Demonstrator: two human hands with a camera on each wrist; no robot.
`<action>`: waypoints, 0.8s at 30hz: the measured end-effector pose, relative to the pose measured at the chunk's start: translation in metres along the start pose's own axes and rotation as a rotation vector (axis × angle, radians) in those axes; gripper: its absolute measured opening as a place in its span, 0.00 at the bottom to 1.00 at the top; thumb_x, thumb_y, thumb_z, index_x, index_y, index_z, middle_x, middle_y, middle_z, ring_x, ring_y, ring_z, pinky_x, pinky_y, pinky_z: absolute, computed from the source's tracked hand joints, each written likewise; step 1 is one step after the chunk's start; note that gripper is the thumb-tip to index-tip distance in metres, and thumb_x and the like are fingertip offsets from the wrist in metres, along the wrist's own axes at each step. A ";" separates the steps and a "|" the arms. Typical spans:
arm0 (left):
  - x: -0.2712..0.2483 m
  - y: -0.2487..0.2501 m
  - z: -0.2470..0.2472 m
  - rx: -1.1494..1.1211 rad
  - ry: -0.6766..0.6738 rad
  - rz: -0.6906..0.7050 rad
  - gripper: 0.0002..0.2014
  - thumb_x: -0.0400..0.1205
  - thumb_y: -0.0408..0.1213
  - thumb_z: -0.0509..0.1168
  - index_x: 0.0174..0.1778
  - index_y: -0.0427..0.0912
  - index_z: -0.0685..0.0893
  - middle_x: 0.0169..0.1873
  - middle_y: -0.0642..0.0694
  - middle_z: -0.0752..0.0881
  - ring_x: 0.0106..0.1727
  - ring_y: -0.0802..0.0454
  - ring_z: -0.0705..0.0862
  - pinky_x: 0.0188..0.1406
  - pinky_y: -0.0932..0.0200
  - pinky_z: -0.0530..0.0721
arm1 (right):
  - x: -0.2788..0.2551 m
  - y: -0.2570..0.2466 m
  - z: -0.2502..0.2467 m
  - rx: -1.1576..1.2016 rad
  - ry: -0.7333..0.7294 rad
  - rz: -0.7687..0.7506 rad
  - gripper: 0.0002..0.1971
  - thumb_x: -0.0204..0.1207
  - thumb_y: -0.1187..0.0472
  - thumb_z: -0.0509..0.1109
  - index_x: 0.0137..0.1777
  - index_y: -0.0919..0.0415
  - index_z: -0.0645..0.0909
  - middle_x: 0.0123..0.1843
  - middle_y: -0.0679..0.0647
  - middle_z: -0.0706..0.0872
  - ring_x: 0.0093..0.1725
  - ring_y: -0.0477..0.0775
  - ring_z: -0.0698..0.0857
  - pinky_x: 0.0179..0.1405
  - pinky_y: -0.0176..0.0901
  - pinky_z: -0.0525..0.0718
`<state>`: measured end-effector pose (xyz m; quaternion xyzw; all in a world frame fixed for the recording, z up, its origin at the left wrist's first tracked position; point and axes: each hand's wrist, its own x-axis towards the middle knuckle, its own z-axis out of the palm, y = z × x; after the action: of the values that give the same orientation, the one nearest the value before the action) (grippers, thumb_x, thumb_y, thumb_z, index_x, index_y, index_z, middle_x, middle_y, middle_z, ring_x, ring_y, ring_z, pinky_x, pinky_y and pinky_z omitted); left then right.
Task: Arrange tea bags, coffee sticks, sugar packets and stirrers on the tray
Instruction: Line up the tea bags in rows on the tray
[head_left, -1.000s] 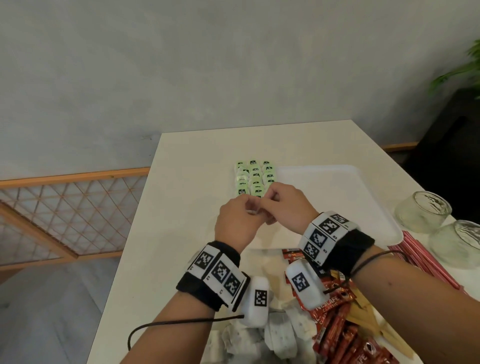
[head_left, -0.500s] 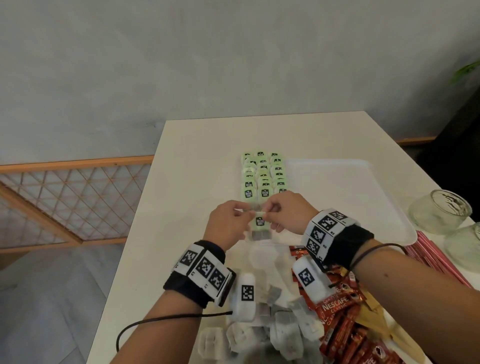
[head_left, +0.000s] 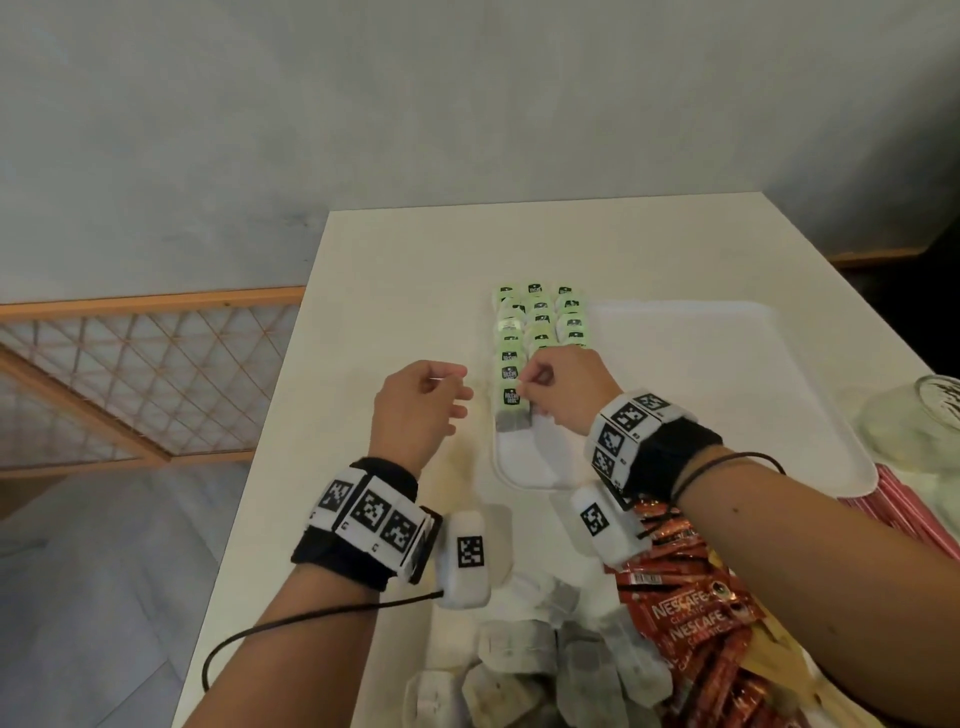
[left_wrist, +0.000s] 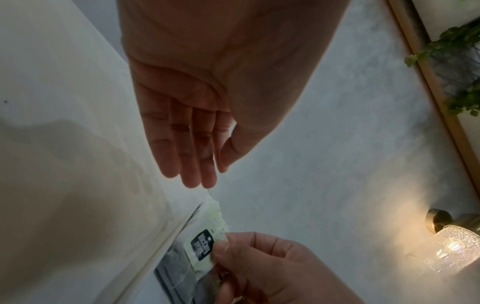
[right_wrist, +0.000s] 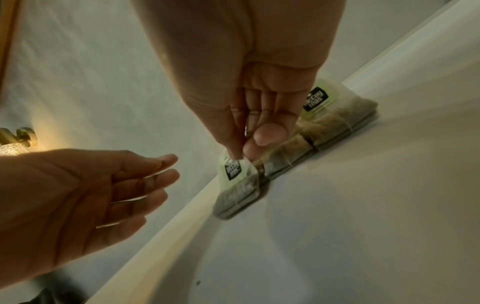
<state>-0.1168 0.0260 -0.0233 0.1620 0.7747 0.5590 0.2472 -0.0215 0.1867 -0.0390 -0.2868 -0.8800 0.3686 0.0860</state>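
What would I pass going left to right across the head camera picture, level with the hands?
Wooden lattice screen → cream table → left hand → green-tagged tea bag → right hand → white plastic tray → clear glass jar.

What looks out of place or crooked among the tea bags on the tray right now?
Nothing is spilled or torn. Only the nearest tea bag looks unsettled: the right hand pinches its green tag at the tray's left edge, with the left hand open beside it.
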 end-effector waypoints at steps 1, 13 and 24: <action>-0.001 0.002 -0.001 0.007 -0.008 0.003 0.09 0.83 0.33 0.62 0.51 0.44 0.87 0.41 0.47 0.92 0.37 0.53 0.88 0.37 0.57 0.86 | -0.001 0.000 0.000 -0.007 -0.003 0.007 0.00 0.76 0.63 0.74 0.45 0.58 0.86 0.34 0.42 0.82 0.36 0.45 0.82 0.29 0.25 0.77; -0.064 0.006 0.000 0.637 -0.526 0.187 0.10 0.78 0.43 0.74 0.54 0.49 0.87 0.46 0.50 0.88 0.43 0.55 0.84 0.41 0.61 0.79 | -0.098 -0.010 -0.032 -0.002 -0.195 -0.066 0.09 0.72 0.56 0.78 0.51 0.51 0.86 0.45 0.47 0.88 0.33 0.38 0.81 0.38 0.33 0.76; -0.153 -0.014 0.035 1.182 -0.812 0.426 0.31 0.69 0.59 0.76 0.66 0.54 0.77 0.56 0.52 0.77 0.55 0.50 0.80 0.48 0.54 0.78 | -0.185 0.019 -0.037 -0.371 -0.516 -0.130 0.26 0.62 0.47 0.84 0.59 0.46 0.81 0.51 0.39 0.81 0.48 0.39 0.79 0.48 0.32 0.76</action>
<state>0.0295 -0.0317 -0.0149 0.6079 0.7457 -0.0183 0.2721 0.1525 0.1142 -0.0145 -0.1376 -0.9414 0.2564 -0.1703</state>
